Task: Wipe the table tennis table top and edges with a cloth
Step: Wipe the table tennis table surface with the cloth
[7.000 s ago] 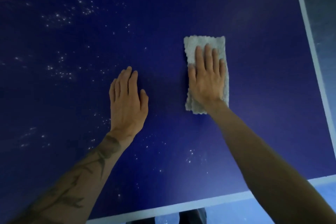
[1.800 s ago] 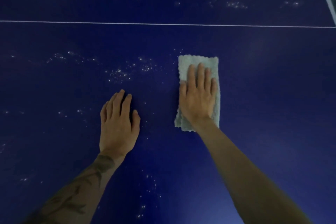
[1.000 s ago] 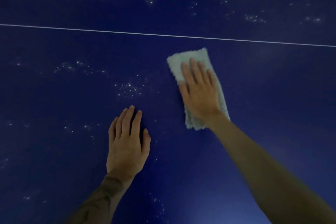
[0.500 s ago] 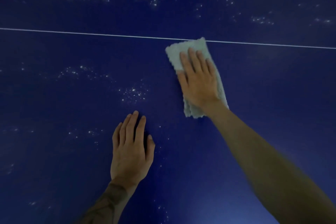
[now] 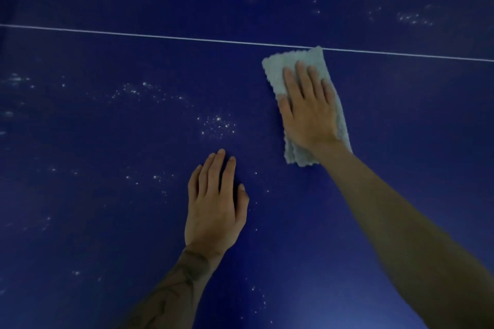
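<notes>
While pale specks [image 5: 217, 125] dot the blue table top [image 5: 401, 141] both short of the white line [image 5: 160, 35] and beyond it, the wiping looks far from done, with no edge in view. Short of the line the left hand [image 5: 215, 205] rests flat, fingers [image 5: 213, 171] straight, holding nothing; right of it the right hand [image 5: 310, 112] presses straight fingers onto the cloth [image 5: 278, 72], a pale, nubby folded oblong whose far corner touches the line, with cleaner-looking blue farther right.
</notes>
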`<state>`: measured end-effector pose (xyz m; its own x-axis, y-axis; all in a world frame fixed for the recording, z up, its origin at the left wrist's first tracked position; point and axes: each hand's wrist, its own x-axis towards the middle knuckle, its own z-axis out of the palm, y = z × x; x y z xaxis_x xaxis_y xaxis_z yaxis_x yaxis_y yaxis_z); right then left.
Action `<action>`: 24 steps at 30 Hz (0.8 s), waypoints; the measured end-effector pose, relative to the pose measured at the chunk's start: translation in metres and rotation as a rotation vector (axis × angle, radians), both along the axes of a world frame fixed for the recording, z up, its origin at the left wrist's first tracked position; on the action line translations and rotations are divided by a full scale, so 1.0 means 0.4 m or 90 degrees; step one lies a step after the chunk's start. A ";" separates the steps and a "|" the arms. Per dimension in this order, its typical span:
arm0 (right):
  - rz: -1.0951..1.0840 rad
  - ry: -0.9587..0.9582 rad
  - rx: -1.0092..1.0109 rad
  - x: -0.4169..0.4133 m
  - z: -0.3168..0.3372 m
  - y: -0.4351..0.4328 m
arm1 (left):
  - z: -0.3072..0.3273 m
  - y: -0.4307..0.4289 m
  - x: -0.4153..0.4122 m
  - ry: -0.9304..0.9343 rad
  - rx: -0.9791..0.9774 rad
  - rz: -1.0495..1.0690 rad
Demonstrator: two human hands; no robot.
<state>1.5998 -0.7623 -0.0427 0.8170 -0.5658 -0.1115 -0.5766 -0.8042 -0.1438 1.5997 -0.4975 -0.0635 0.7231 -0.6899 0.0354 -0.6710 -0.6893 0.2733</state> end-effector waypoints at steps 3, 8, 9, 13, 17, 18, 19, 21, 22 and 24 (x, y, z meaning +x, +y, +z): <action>-0.052 -0.007 0.031 0.079 0.009 0.065 | -0.001 0.001 0.002 -0.005 0.000 -0.006; 0.139 0.011 -0.009 -0.022 0.005 0.219 | 0.027 0.012 0.011 0.025 -0.006 -0.033; 0.124 0.019 -0.010 -0.050 0.007 0.206 | 0.034 0.023 0.023 0.030 -0.012 -0.045; -0.058 0.020 0.018 -0.035 0.019 0.120 | 0.048 0.106 0.121 0.006 -0.001 -0.028; -0.128 0.004 0.034 0.099 0.026 0.165 | 0.032 0.159 0.182 0.014 0.034 0.027; -0.088 0.002 0.027 0.114 0.022 0.204 | 0.025 0.164 0.184 0.014 0.038 0.024; -0.027 0.002 0.015 0.114 0.017 0.245 | 0.019 0.167 0.184 0.007 0.036 0.019; 0.104 0.009 -0.003 0.082 0.010 0.295 | 0.007 0.169 0.188 -0.003 0.024 0.015; 0.143 0.016 -0.002 0.060 0.008 0.293 | 0.006 0.172 0.189 -0.003 0.021 0.014; 0.113 0.025 -0.008 0.038 0.009 0.233 | 0.005 0.172 0.189 -0.006 0.011 0.015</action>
